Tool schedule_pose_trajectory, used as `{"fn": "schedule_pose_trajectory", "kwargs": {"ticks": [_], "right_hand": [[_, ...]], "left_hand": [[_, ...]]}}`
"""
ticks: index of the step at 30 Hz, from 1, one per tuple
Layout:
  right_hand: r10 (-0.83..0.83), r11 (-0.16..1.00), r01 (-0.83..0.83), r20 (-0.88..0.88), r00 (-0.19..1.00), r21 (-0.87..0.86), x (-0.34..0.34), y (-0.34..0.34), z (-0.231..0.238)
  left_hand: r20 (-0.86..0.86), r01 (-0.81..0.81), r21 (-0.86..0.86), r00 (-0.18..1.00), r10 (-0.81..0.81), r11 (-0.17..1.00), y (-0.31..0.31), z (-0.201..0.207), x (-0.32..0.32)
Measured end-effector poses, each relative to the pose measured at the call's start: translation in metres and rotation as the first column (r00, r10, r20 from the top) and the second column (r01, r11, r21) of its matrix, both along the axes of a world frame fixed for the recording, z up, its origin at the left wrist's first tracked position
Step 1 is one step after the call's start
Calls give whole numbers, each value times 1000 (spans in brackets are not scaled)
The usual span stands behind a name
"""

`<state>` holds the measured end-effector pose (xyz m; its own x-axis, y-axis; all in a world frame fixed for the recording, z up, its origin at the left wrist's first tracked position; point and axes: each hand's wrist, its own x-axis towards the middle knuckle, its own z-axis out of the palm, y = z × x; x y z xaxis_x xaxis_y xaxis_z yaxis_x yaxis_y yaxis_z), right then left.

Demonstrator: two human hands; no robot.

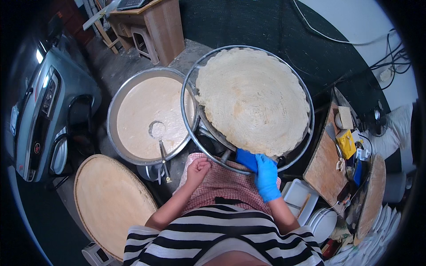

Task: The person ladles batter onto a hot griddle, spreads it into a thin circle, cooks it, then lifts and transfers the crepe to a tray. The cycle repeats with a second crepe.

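Note:
A large, thin, pale pancake point(255, 99) covers a round griddle framed by a metal ring point(312, 111). At the near edge of the griddle, my right hand point(266, 173), in a blue glove, grips a flat blue scraper point(246, 159) that reaches the pancake's near side. Bare and curled closed, my left hand point(198, 170) sits by the ring's near left side, and nothing shows in its fingers. To the left stands a wide metal basin point(113, 104) of beige batter point(142, 106). A ladle point(163, 155) rests in it, its handle leaning over the near rim.
A round flat tray point(111, 199) with pale round sheets lies near left. On the right, wooden boards point(327, 164) carry a yellow packet point(345, 142) and small items, with a white container point(301, 195) below. A grey vehicle point(49, 115) stands far left; a wooden desk point(164, 33) is behind.

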<state>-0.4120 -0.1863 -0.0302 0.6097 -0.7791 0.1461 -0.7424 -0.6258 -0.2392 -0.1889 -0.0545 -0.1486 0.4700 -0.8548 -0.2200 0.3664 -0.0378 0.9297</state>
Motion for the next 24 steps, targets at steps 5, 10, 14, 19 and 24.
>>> {"fn": "schedule_pose_trajectory", "kwargs": {"ticks": [5,10,14,19,24], "right_hand": [[-44,958,5,127,991,287,-28,45,38],[-757,471,-114,468,457,874,-82,60,19],[-988,147,-408,115,-102,901,-111,72,-15],[-980,175,-462,109,-165,870,-116,95,-64],[-960,280,-474,228,-165,835,-124,91,-96]], "left_hand": [[66,55,166,996,-67,985,0,-17,2],[-95,-5,276,995,32,961,8,-45,8],[-8,-7,251,1000,9,968,6,-54,9],[0,-18,232,1000,19,973,4,-53,8],[83,-32,237,996,12,971,4,-51,7]]}}
